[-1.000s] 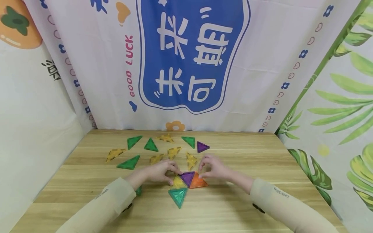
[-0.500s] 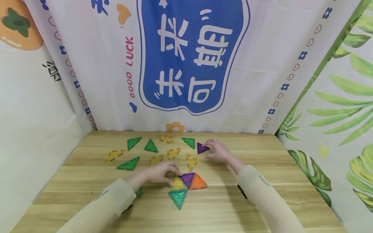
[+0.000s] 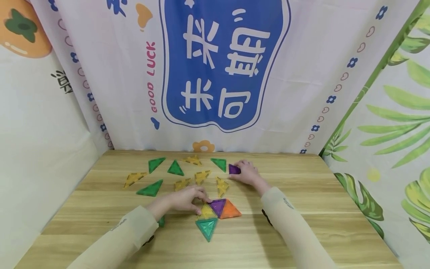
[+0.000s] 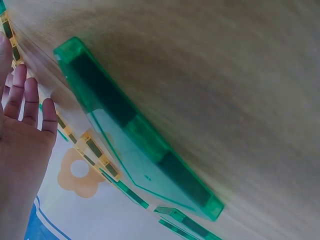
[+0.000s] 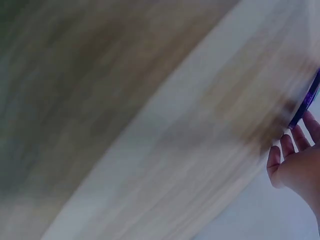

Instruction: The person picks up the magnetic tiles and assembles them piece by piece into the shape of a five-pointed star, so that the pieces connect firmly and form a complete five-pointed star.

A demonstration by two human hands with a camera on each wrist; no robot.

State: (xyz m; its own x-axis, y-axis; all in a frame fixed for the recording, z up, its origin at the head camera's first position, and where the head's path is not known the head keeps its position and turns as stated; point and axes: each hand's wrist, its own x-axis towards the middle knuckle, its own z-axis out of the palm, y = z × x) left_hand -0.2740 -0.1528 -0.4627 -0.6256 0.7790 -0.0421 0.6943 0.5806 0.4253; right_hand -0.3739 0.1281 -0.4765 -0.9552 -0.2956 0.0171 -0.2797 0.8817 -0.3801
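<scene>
My left hand (image 3: 186, 198) rests at a yellow triangular magnetic tile (image 3: 206, 213), pinching its edges between thumb and fingers. Edge to edge with it lie a purple triangular tile (image 3: 218, 206) and, below, a teal triangular tile (image 3: 206, 227). An orange triangular tile (image 3: 230, 210) adjoins the purple one. Farther back, my right hand (image 3: 248, 173) grips another purple triangular tile (image 3: 234, 169), whose right part the fingers hide. In the right wrist view that purple tile (image 5: 306, 100) stands edge-on at the fingertips.
Loose green tiles (image 3: 151, 188) and yellow tiles (image 3: 202, 177) lie scattered across the back left of the wooden table (image 3: 302, 231). One green tile (image 4: 137, 132) sits close beneath the left wrist. A printed curtain (image 3: 127, 112) hangs behind the table's back edge.
My right hand has left the orange tile, moved back to the far purple tile and taken hold of it. The left hand has stayed at the yellow tile.
</scene>
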